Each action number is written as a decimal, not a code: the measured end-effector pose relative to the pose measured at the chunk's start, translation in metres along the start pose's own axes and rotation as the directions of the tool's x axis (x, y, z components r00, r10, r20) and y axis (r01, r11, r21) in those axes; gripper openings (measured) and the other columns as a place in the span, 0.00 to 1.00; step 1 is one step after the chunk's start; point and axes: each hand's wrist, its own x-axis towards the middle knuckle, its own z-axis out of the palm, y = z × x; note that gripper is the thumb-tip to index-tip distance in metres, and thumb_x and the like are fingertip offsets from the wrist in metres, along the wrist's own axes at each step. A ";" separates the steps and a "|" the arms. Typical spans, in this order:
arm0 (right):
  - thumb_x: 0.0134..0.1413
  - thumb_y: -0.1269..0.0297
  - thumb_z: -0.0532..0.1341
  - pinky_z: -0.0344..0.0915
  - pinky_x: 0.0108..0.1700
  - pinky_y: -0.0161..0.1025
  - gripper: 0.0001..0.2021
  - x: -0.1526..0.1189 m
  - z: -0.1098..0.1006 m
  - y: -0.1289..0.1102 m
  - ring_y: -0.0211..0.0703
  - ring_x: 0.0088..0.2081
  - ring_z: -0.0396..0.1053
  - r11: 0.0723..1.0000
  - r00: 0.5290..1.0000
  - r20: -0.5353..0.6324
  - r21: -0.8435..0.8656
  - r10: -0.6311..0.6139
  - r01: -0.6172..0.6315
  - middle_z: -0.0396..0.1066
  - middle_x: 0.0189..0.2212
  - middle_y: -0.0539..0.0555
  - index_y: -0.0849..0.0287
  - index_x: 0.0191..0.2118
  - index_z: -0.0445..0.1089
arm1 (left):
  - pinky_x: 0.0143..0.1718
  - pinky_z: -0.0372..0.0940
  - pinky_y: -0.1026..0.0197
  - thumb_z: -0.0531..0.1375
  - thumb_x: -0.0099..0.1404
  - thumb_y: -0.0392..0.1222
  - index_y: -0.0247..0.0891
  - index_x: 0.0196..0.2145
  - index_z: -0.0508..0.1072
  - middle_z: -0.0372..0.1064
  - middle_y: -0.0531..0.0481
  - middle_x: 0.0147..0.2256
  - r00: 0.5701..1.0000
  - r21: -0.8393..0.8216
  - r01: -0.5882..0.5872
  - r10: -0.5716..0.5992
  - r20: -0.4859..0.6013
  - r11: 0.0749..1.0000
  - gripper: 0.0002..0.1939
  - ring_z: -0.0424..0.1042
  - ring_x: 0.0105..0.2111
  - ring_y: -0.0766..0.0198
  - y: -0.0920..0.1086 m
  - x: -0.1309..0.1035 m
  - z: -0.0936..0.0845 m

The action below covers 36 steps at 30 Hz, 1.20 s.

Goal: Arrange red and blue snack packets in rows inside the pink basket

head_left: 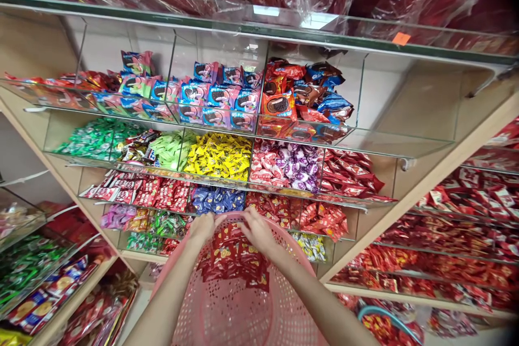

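**Both hands on a perforated pink basket of red sweets**

The left hand (201, 225) and right hand (256, 231) curl closed over the far rim of the pink plastic basket (227, 313). Just below them lie crinkly red candy packets (233, 259); beyond, glass shelves (365, 146) hold glossy wrappers.

The bottom edge cuts off my forearms and the near part of the pink basket (227, 308). My left hand (203, 227) and right hand (256, 232) cover the basket's far rim, and my fingertips are hidden among the red sweets (233, 259) heaped inside. The print on those wrappers is too small to read. The teal basket (385, 319) at lower right is mostly cut off. The side shelves (466, 238) are blurred.
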 end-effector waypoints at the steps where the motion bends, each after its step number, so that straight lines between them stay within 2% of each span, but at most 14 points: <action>1: 0.56 0.65 0.50 0.58 0.46 0.36 0.13 0.005 -0.009 0.007 0.41 0.44 0.62 0.999 0.998 -0.039 0.007 0.047 -0.047 0.61 0.44 0.55 0.56 0.47 0.62 | 0.38 0.63 0.54 0.37 0.60 0.64 0.35 0.36 0.72 0.72 0.35 0.37 1.000 -0.006 0.005 -0.005 0.008 1.000 0.36 0.71 0.40 0.48 0.000 0.000 0.000; 3: 0.57 0.65 0.48 0.58 0.47 0.36 0.14 0.014 -0.028 0.024 0.41 0.44 0.63 0.983 0.979 -0.099 -0.032 0.178 -0.182 0.62 0.44 0.56 0.57 0.47 0.62 | 0.39 0.62 0.54 0.37 0.60 0.64 0.35 0.37 0.72 0.72 0.35 0.37 1.000 -0.012 0.009 -0.009 0.016 1.000 0.36 0.70 0.40 0.47 -0.001 0.002 0.001; 5: 0.57 0.65 0.48 0.57 0.46 0.37 0.14 0.020 -0.042 0.045 0.43 0.45 0.64 0.927 0.937 -0.069 -0.138 0.342 -0.348 0.65 0.43 0.58 0.59 0.47 0.62 | 0.39 0.62 0.54 0.37 0.60 0.64 0.34 0.37 0.72 0.72 0.35 0.36 1.000 -0.015 0.014 -0.013 0.015 1.000 0.36 0.70 0.40 0.48 -0.001 0.003 0.003; 7: 0.55 0.64 0.50 0.59 0.43 0.38 0.14 0.021 -0.049 0.064 0.46 0.43 0.66 0.820 0.849 0.022 -0.274 0.528 -0.503 0.68 0.41 0.61 0.60 0.47 0.63 | 0.40 0.62 0.54 0.36 0.59 0.64 0.35 0.37 0.72 0.72 0.35 0.37 1.000 -0.019 0.014 -0.014 0.011 1.000 0.36 0.70 0.40 0.48 -0.002 0.004 0.004; 9: 0.53 0.64 0.53 0.60 0.41 0.40 0.14 0.017 -0.048 0.079 0.50 0.43 0.67 0.730 0.762 0.090 -0.377 0.641 -0.569 0.68 0.40 0.63 0.61 0.44 0.66 | 0.39 0.62 0.53 0.36 0.59 0.65 0.34 0.36 0.72 0.72 0.35 0.37 1.000 -0.022 0.011 -0.011 0.006 1.000 0.37 0.70 0.40 0.47 -0.002 0.005 0.005; 10: 0.53 0.64 0.53 0.61 0.41 0.41 0.13 0.014 -0.046 0.085 0.51 0.43 0.67 0.705 0.737 0.105 -0.406 0.668 -0.582 0.68 0.41 0.64 0.62 0.43 0.67 | 0.39 0.62 0.53 0.36 0.59 0.65 0.34 0.36 0.72 0.72 0.34 0.37 1.000 -0.023 0.009 -0.009 0.003 1.000 0.37 0.70 0.40 0.47 -0.003 0.004 0.005; 14: 0.51 0.66 0.54 0.62 0.40 0.42 0.14 0.007 -0.034 0.096 0.53 0.44 0.67 0.654 0.685 0.103 -0.428 0.721 -0.624 0.68 0.41 0.67 0.65 0.43 0.68 | 0.39 0.62 0.53 0.36 0.59 0.65 0.34 0.36 0.72 0.72 0.35 0.37 1.000 -0.037 0.014 -0.013 0.013 0.999 0.36 0.70 0.40 0.47 -0.002 0.002 0.003; 19: 0.48 0.70 0.57 0.63 0.41 0.40 0.14 0.010 -0.030 0.101 0.52 0.46 0.67 0.605 0.619 0.125 -0.431 0.775 -0.670 0.69 0.41 0.67 0.65 0.43 0.69 | 0.40 0.62 0.54 0.37 0.59 0.65 0.33 0.37 0.72 0.72 0.34 0.37 1.000 -0.025 0.017 -0.017 0.011 1.000 0.37 0.70 0.41 0.48 -0.002 0.003 0.003; 23: 0.48 0.66 0.59 0.64 0.41 0.42 0.15 0.013 -0.027 0.103 0.54 0.46 0.66 0.585 0.581 0.155 -0.425 0.799 -0.691 0.69 0.43 0.67 0.66 0.43 0.70 | 0.39 0.62 0.54 0.36 0.58 0.66 0.34 0.36 0.72 0.72 0.34 0.37 1.000 -0.022 0.008 -0.008 0.010 1.000 0.38 0.70 0.40 0.48 -0.002 0.004 0.004; 30: 0.43 0.61 0.63 0.64 0.42 0.45 0.23 0.015 -0.023 0.106 0.57 0.47 0.65 0.554 0.529 0.187 -0.423 0.828 -0.717 0.67 0.44 0.69 0.68 0.47 0.66 | 0.39 0.62 0.53 0.35 0.58 0.66 0.34 0.36 0.72 0.72 0.34 0.37 1.000 -0.023 -0.007 0.007 0.003 1.000 0.39 0.70 0.40 0.47 -0.002 0.003 0.002; 36: 0.43 0.64 0.63 0.62 0.44 0.41 0.26 0.014 -0.018 0.111 0.53 0.49 0.65 0.542 0.524 0.168 -0.416 0.835 -0.730 0.66 0.45 0.69 0.67 0.50 0.63 | 0.39 0.62 0.52 0.34 0.58 0.66 0.33 0.36 0.72 0.72 0.33 0.37 1.000 -0.019 -0.017 0.017 -0.002 1.000 0.39 0.70 0.40 0.46 -0.003 0.003 0.002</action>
